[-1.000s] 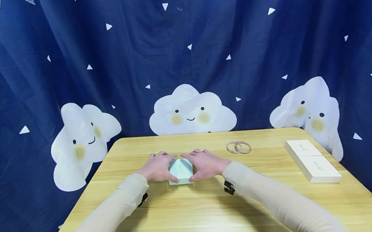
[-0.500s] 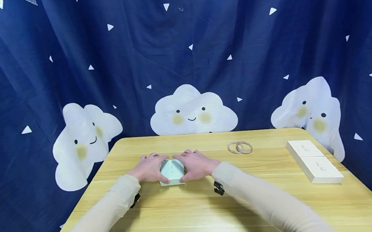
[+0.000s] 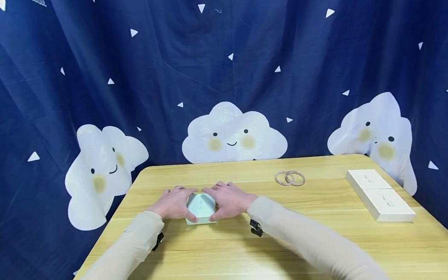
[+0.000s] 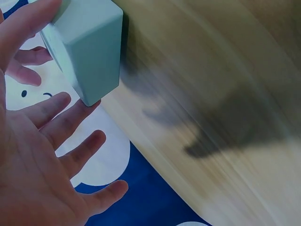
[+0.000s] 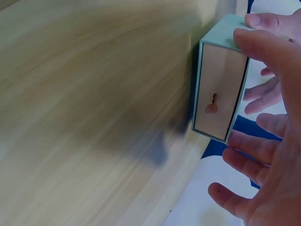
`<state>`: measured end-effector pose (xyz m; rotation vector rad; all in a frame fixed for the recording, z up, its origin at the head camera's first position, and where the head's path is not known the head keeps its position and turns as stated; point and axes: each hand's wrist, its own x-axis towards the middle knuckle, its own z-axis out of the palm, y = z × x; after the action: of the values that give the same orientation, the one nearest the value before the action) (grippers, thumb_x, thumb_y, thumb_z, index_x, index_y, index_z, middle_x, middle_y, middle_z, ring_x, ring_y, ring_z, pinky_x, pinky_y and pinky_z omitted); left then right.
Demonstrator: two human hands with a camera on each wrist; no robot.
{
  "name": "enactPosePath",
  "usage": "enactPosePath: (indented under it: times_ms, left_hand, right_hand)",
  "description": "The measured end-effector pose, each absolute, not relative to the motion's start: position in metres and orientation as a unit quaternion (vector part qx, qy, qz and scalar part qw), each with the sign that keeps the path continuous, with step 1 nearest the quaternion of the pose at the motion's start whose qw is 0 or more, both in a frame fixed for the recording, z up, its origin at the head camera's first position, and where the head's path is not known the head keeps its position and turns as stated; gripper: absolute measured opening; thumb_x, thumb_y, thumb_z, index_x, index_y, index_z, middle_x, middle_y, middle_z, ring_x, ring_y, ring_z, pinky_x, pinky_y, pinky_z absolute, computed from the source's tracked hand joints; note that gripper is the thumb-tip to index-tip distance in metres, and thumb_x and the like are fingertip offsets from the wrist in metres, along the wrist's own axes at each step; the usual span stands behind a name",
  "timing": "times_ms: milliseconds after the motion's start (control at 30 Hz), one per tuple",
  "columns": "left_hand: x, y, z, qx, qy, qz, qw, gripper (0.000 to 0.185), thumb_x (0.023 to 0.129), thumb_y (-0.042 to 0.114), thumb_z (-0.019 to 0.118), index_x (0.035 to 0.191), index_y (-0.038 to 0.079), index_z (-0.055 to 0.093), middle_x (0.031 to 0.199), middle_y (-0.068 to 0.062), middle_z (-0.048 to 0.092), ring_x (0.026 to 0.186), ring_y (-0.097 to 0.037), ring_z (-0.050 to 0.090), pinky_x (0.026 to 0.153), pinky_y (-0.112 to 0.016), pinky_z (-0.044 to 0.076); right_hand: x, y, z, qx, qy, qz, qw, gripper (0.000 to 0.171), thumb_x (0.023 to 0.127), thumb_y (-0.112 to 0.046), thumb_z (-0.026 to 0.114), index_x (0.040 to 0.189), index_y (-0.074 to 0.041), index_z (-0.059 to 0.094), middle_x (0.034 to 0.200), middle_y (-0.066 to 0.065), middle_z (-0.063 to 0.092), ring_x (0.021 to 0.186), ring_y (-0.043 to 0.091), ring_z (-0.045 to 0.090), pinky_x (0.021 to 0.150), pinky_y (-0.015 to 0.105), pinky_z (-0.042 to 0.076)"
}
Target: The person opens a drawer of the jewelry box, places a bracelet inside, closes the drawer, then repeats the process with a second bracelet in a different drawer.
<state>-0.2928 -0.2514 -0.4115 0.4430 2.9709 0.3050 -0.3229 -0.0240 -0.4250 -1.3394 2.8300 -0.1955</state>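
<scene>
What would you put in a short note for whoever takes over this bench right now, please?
Left hand: straight fingers pressed to the left side of the small mint box, thumb at its near edge.
Right hand: same on the right side; the wrist view shows the box's beige end panel with a small cut-out.
The box sits on the wooden table, left of centre, closed as far as the views show.
Two rings lie further right; two white boxes lie end to end near the right edge, untouched.
Done: box held between both hands. Left: whatever comes after; nothing is opened.
</scene>
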Motion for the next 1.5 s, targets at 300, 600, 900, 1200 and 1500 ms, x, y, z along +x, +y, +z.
enactPosePath:
  times_ms: [300, 600, 900, 1200, 1500]
  left_hand:
    - [-0.293, -0.254, -0.409, 0.141, 0.982, 0.108, 0.065, 0.098, 0.063, 0.047, 0.091, 0.147, 0.018, 0.052, 0.138, -0.004, 0.06, 0.133, -0.028, 0.046, 0.109, -0.069, 0.026]
    - [-0.295, -0.258, -0.413, 0.134, 0.983, 0.102, 0.068, 0.098, 0.062, 0.046, 0.091, 0.147, 0.019, 0.052, 0.131, 0.0, 0.064, 0.12, -0.022, 0.049, 0.105, -0.063, 0.031]
    - [-0.293, -0.258, -0.411, 0.129, 0.98, 0.123, 0.082, 0.096, 0.065, 0.043, 0.091, 0.148, 0.019, 0.051, 0.135, -0.002, 0.063, 0.124, -0.027, 0.049, 0.107, -0.068, 0.029]
    - [-0.291, -0.261, -0.414, 0.129, 0.977, 0.14, 0.094, 0.097, 0.066, 0.044, 0.09, 0.15, 0.018, 0.048, 0.138, -0.005, 0.06, 0.123, -0.026, 0.049, 0.107, -0.069, 0.029]
    - [-0.294, -0.261, -0.415, 0.131, 0.975, 0.148, 0.099, 0.098, 0.067, 0.045, 0.089, 0.151, 0.016, 0.047, 0.139, -0.006, 0.059, 0.129, -0.03, 0.048, 0.106, -0.068, 0.031]
  right_hand:
    - [-0.323, -0.032, -0.425, -0.424, 0.904, -0.057, -0.001, 0.095, 0.079, -0.062, 0.076, 0.156, -0.023, 0.037, 0.141, -0.002, 0.058, 0.125, 0.016, 0.049, 0.101, 0.046, 0.045]
    - [-0.322, -0.036, -0.426, -0.42, 0.905, -0.064, 0.007, 0.094, 0.079, -0.06, 0.076, 0.156, -0.024, 0.036, 0.141, -0.001, 0.058, 0.127, 0.017, 0.049, 0.106, 0.053, 0.042]
    - [-0.321, -0.035, -0.426, -0.413, 0.908, -0.062, 0.013, 0.095, 0.08, -0.063, 0.075, 0.157, -0.024, 0.035, 0.145, -0.002, 0.056, 0.128, 0.018, 0.049, 0.108, 0.057, 0.04]
    - [-0.318, -0.032, -0.427, -0.411, 0.908, -0.076, 0.027, 0.097, 0.08, -0.063, 0.075, 0.158, -0.022, 0.034, 0.153, -0.003, 0.05, 0.13, 0.019, 0.048, 0.11, 0.058, 0.038]
    - [-0.318, -0.029, -0.425, -0.414, 0.906, -0.086, 0.027, 0.092, 0.083, -0.058, 0.075, 0.157, -0.022, 0.035, 0.151, -0.002, 0.052, 0.128, 0.019, 0.049, 0.109, 0.058, 0.039]
